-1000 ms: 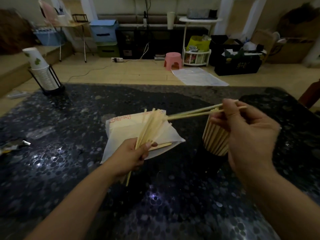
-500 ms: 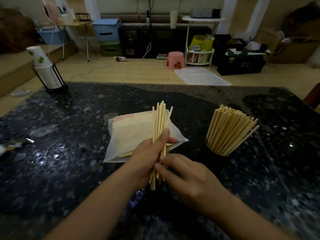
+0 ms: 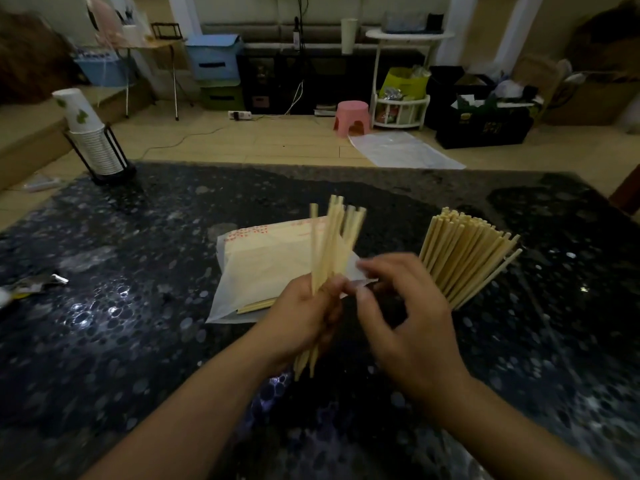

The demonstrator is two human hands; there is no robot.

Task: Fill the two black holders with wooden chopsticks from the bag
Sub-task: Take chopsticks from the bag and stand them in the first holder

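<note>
- Your left hand [image 3: 304, 317] is curled round a bundle [image 3: 329, 258] of chopsticks, held about upright over the middle of the counter [image 3: 138, 341]; the tips fan out above your fingers and the lower ends stick out below your palm.
- Your right hand [image 3: 405, 323] hovers just beside the left one, fingers bent and spread, thumb and forefinger near the bundle. It is blurred, and you cannot tell whether it touches a chopstick; it plainly holds nothing.
- The bag [image 3: 263, 268] lies flat on the counter behind your left hand, pale and see-through with a red-dotted strip along its far edge. A few chopsticks show inside at its near edge.
- To the right of the bag, toward the counter's right edge, a packed fan of chopsticks [image 3: 464, 258] stands up, leaning out to the right. The holder under it is dark against the dark counter and mostly hidden by your right hand, so its shape is hard to make out.
- Only that one filled spot can be made out.
- At the left edge lies a small crumpled wrapper [image 3: 38, 284].
- At the far left corner stands a black wire rack with a stack of paper cups [image 3: 88, 133], tilted left.
- Beyond the counter on the floor: a pink stool [image 3: 351, 117], a white sheet [image 3: 401, 150], a power strip [image 3: 240, 115], a white round shelf [image 3: 401, 77], and crates along the wall.
</note>
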